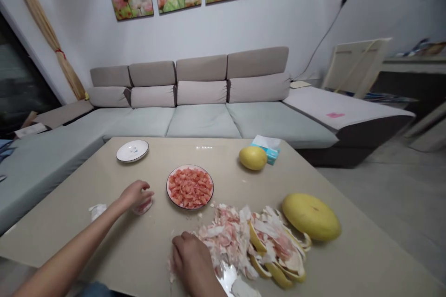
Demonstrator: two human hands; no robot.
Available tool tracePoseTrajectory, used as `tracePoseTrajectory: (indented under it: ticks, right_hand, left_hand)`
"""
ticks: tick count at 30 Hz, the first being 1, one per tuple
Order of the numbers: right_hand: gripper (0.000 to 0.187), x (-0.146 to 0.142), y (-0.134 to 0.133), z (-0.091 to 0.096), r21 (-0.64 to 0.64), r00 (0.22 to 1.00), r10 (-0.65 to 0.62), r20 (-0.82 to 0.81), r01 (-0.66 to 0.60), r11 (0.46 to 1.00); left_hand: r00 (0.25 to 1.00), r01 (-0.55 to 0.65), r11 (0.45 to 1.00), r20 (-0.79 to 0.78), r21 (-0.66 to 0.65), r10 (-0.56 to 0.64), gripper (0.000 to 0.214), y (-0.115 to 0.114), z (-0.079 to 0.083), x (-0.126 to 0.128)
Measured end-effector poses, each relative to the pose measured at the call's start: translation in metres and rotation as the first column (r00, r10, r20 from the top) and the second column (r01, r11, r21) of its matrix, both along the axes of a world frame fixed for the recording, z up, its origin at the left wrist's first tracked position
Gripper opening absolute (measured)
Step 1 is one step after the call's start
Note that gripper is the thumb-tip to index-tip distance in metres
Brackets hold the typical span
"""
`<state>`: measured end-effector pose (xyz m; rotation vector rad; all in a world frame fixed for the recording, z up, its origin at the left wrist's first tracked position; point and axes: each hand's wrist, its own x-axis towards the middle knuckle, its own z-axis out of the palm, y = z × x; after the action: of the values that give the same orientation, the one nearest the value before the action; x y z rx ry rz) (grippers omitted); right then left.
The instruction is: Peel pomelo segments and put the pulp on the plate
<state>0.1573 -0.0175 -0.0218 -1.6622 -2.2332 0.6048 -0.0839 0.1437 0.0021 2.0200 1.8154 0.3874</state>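
Observation:
My left hand rests closed on a pale pink scrap of pomelo flesh on the beige table top. My right hand lies curled at the edge of a heap of white and pink pith, its fingertips hidden. Yellow rind pieces lie to the right of the heap, touching it. Just beyond my hands is a round plate piled with diced pink pomelo flesh. A large yellow pomelo sits past the rind, and a smaller yellow one stands farther back.
A small white plate and a blue tissue packet stand near the table's far edge. A crumpled white tissue lies at the left. A grey-green sectional sofa runs behind the table.

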Motion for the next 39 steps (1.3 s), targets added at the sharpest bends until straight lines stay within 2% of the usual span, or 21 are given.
tracePoseTrajectory:
  ticks: [3,6,10,13,15,18,20,22,23,25,29,32,39]
  right_hand:
    - [0.017,0.0,0.0,0.005,-0.003,0.998,-0.028,-0.048,0.028,1.0]
    - [0.022,0.002,0.002,0.007,-0.003,0.995,-0.056,-0.084,0.056,0.998]
    - [0.026,0.005,0.004,0.008,0.012,0.984,-0.084,-0.157,0.087,0.996]
    - [0.028,0.007,0.005,0.01,0.022,0.954,-0.097,-0.283,0.108,0.994]
    - [0.027,0.009,0.007,0.012,-0.014,0.863,-0.133,-0.487,0.144,0.989]
    - [0.028,0.015,0.009,0.018,-0.149,0.613,-0.232,-0.755,0.184,0.972]
    - [0.029,0.02,0.011,0.023,-0.216,0.502,-0.273,-0.821,0.17,0.961]
    - [0.03,0.024,0.011,0.027,-0.247,0.429,-0.29,-0.855,0.155,0.957]
    - [0.03,0.025,0.011,0.028,-0.256,0.406,-0.297,-0.864,0.153,0.954]
    - [0.029,0.025,0.01,0.03,-0.275,0.39,-0.311,-0.867,0.147,0.95]
    - [0.028,0.021,0.008,0.028,-0.337,0.423,-0.345,-0.838,0.096,0.937]
    - [0.027,0.018,0.006,0.026,-0.362,0.458,-0.355,-0.815,0.077,0.929]
    - [0.027,0.014,0.003,0.026,-0.374,0.504,-0.353,-0.788,0.064,0.925]
  left_hand:
    - [0.997,-0.025,1.0,0.07,-0.015,0.026,0.023,-0.035,-0.02,-0.002]
    - [0.978,-0.055,0.998,0.201,-0.021,0.058,0.027,-0.052,-0.026,0.002]
    - [0.892,-0.082,0.991,0.436,-0.105,0.12,0.042,-0.065,-0.012,0.007]
    - [0.768,0.008,0.978,0.628,-0.209,0.128,0.051,-0.084,0.001,0.02]
    - [0.665,0.107,0.96,0.737,-0.257,0.124,0.052,-0.098,0.007,0.035]
    - [0.518,0.209,0.934,0.843,-0.289,0.145,0.053,-0.116,0.011,0.062]
    - [0.422,0.27,0.913,0.89,-0.306,0.174,0.05,-0.123,0.012,0.079]
    - [0.279,0.324,0.884,0.927,-0.338,0.252,0.046,-0.127,0.013,0.092]
    - [0.249,0.334,0.877,0.93,-0.345,0.271,0.044,-0.129,0.014,0.096]
    - [0.251,0.338,0.874,0.929,-0.349,0.273,0.042,-0.13,0.014,0.1]
    - [0.361,0.267,0.919,0.914,-0.291,0.185,0.038,-0.134,0.013,0.096]
    - [0.416,0.247,0.917,0.889,-0.314,0.192,0.038,-0.137,0.012,0.091]
    - [0.4,0.262,0.905,0.891,-0.336,0.215,0.036,-0.142,0.016,0.087]
